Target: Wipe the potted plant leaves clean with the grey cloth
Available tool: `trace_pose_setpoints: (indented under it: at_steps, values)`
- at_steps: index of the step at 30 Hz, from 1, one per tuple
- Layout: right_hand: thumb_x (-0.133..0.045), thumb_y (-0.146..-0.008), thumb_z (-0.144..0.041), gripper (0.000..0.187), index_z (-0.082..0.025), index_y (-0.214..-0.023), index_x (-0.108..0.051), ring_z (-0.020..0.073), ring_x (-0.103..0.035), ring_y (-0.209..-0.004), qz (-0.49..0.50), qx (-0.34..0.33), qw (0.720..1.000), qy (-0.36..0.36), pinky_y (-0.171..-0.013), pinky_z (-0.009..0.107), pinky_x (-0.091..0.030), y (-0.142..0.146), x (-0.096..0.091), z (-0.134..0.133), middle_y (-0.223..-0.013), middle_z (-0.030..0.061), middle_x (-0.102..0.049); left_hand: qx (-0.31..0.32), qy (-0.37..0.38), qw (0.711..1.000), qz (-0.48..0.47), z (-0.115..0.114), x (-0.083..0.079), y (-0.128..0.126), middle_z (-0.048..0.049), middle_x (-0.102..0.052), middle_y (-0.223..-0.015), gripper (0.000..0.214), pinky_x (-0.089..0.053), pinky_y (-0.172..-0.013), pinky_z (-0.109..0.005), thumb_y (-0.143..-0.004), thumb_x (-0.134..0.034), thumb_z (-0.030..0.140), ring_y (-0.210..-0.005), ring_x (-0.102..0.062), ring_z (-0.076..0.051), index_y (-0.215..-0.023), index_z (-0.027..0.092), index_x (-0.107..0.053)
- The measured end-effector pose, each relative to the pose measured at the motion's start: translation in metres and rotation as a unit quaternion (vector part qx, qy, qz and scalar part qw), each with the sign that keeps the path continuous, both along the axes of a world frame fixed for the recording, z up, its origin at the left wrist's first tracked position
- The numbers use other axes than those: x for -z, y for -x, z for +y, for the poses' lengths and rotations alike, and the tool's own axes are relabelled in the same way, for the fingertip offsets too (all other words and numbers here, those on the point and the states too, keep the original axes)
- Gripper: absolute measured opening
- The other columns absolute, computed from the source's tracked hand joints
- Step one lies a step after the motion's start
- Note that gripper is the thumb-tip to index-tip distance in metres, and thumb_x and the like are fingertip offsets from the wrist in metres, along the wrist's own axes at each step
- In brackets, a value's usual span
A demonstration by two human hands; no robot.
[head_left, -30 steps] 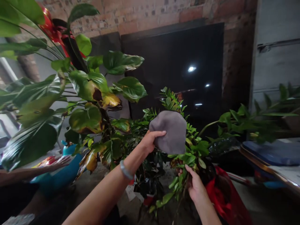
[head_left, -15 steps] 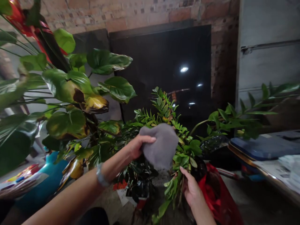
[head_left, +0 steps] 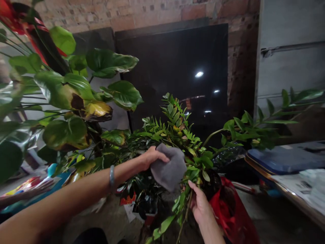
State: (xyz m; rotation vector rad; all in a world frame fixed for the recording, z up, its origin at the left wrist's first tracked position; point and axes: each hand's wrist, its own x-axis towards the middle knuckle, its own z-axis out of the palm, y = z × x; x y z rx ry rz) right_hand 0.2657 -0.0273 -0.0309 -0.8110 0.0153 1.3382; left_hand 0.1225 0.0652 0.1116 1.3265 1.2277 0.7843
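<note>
My left hand (head_left: 152,158) pinches a grey cloth (head_left: 169,167) between thumb and fingers, and a band circles that wrist. The cloth hangs just in front of a leafy green plant (head_left: 175,117) with many small pointed leaves. Lower down, my right hand (head_left: 199,203) closes around a drooping plant stem (head_left: 187,211), its thumb on top; the other fingers are mostly hidden behind the stem. Leaves on this stem hang toward the floor, left of my right hand. The cloth's lower edge is close to the stem's upper leaves; whether they touch I cannot tell.
A big-leaved plant (head_left: 68,132) with yellowed edges fills the left. A red bag (head_left: 235,210) sits beside my right wrist. Further right are a blue case (head_left: 281,161) and papers (head_left: 312,186). A dark glossy panel (head_left: 172,67) stands behind. Another person's hand (head_left: 42,186) shows at far left.
My left hand has brought the cloth down and slightly left, and the cloth has changed shape. My right hand has shifted a little left with the stem. The view has shifted slightly.
</note>
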Motion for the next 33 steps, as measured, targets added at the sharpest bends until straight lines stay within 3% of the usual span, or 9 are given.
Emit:
trace_pose_setpoints:
  at_steps: [5,8,12,17,20,22,25,28,33]
  values:
    - [-0.082,-0.039,-0.02,0.034,-0.019,-0.066,-0.061,0.0141,-0.058,-0.047,0.0,-0.005,1.0,0.001,-0.044,0.024,-0.047,0.002,0.002,0.003,-0.053,-0.0046,-0.064,0.001,-0.159,0.981,-0.109,0.048,-0.032,-0.041,-0.0044,-0.073,-0.071,0.026,-0.054,-0.067,-0.03,-0.05,-0.078,0.013,-0.069,-0.067,-0.022,-0.075,0.014,-0.071]
    - [-0.082,-0.039,-0.022,0.035,-0.018,-0.066,-0.061,0.0138,-0.057,-0.046,-0.004,-0.004,1.0,0.003,-0.042,0.024,-0.045,0.005,0.003,0.005,-0.053,-0.0031,-0.063,-0.046,-0.111,0.992,-0.038,0.056,-0.01,-0.055,-0.0036,-0.07,-0.061,0.021,-0.054,-0.07,-0.034,-0.051,-0.077,0.01,-0.067,-0.067,-0.024,-0.069,0.015,-0.069]
    - [-0.082,-0.038,-0.022,0.035,-0.018,-0.064,-0.06,0.0132,-0.056,-0.045,-0.012,-0.006,1.0,-0.001,-0.042,0.024,-0.045,0.004,0.004,0.003,-0.051,-0.0032,-0.063,-0.024,-0.038,0.997,0.055,0.032,0.021,-0.018,-0.0023,-0.065,-0.047,0.018,-0.054,-0.058,-0.036,-0.047,-0.075,0.004,-0.048,-0.063,-0.023,-0.058,0.015,-0.065]
    - [-0.084,-0.031,-0.027,0.04,-0.019,-0.062,-0.06,0.014,-0.057,-0.046,-0.035,-0.013,0.999,-0.006,-0.047,0.026,-0.047,0.001,0.006,0.002,-0.052,-0.0047,-0.064,0.074,-0.039,0.996,0.035,0.024,-0.016,0.025,-0.0024,-0.071,-0.058,0.018,-0.051,-0.053,-0.028,-0.05,-0.07,0.006,-0.051,-0.064,-0.019,-0.067,0.013,-0.07]
    - [-0.085,-0.031,-0.032,0.044,-0.019,-0.065,-0.062,0.017,-0.06,-0.051,-0.064,-0.022,0.998,-0.006,-0.045,0.026,-0.045,0.004,0.008,0.005,-0.054,-0.0032,-0.065,0.118,-0.067,0.985,-0.102,0.033,-0.034,-0.002,-0.0048,-0.073,-0.066,0.031,-0.053,-0.059,-0.027,-0.043,-0.076,0.014,-0.059,-0.065,-0.019,-0.073,0.012,-0.072]
    - [-0.085,-0.03,-0.035,0.045,-0.019,-0.065,-0.062,0.018,-0.061,-0.052,-0.079,-0.03,0.996,-0.002,-0.043,0.026,-0.042,0.008,0.009,0.007,-0.053,-0.002,-0.065,0.119,-0.07,0.978,-0.158,0.036,-0.028,-0.034,-0.0045,-0.073,-0.072,0.037,-0.053,-0.065,-0.028,-0.042,-0.079,0.019,-0.066,-0.066,-0.019,-0.078,0.013,-0.072]
    - [-0.084,-0.03,-0.036,0.045,-0.019,-0.064,-0.061,0.0189,-0.062,-0.054,-0.09,-0.037,0.995,0.003,-0.044,0.026,-0.043,0.012,0.01,0.009,-0.054,-0.001,-0.065,0.102,-0.067,0.991,-0.053,0.033,-0.001,-0.065,-0.002,-0.071,-0.066,0.033,-0.052,-0.062,-0.029,-0.04,-0.078,0.019,-0.064,-0.064,-0.02,-0.071,0.015,-0.07]
    - [-0.084,-0.029,-0.035,0.043,-0.018,-0.061,-0.06,0.0182,-0.059,-0.048,-0.098,-0.051,0.994,0.013,-0.04,0.026,-0.041,0.012,0.011,0.007,-0.052,0.0008,-0.064,0.12,-0.077,0.98,0.136,0.029,0.017,-0.048,0.0015,-0.066,-0.055,0.025,-0.048,-0.052,-0.027,-0.038,-0.077,0.019,-0.056,-0.061,-0.02,-0.061,0.017,-0.069]
    - [-0.084,-0.033,-0.035,0.041,-0.019,-0.062,-0.06,0.0157,-0.056,-0.046,-0.096,-0.05,0.994,0.007,-0.041,0.025,-0.04,0.004,0.01,0.004,-0.049,-0.0019,-0.062,0.073,-0.11,0.958,0.256,0.033,-0.014,0.026,0.002,-0.065,-0.051,0.019,-0.044,-0.044,-0.024,-0.038,-0.075,0.017,-0.05,-0.061,-0.019,-0.055,0.019,-0.068]
